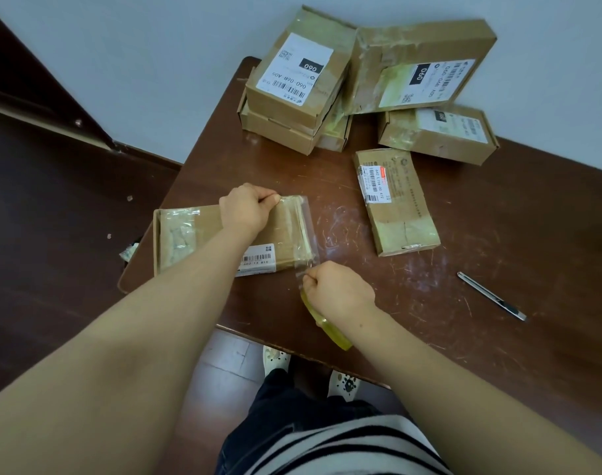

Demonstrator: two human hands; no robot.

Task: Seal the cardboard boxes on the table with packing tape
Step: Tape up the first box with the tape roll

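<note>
The flat box, the one being sealed now, is lying at the left edge of the table. On its far right corner the left hand is resting with curled fingers and is pinching the far end of a clear strip of tape. This strip is running along the right end of the flat box toward its near right corner. Just beyond that corner the right hand is gripping the yellowish tape roll and is holding the strip tight.

To the right of the flat box a narrow box is waiting. Further right a cutter knife is lying, and behind the flat box more boxes are piled.

I think the danger is in the strip. Part of it is hanging past the right end of the flat box, so it may stick on the table or fold on itself if the right hand is lowering the roll too early. Uneven pulling may also give wrinkles, and the seal would be weak.
</note>
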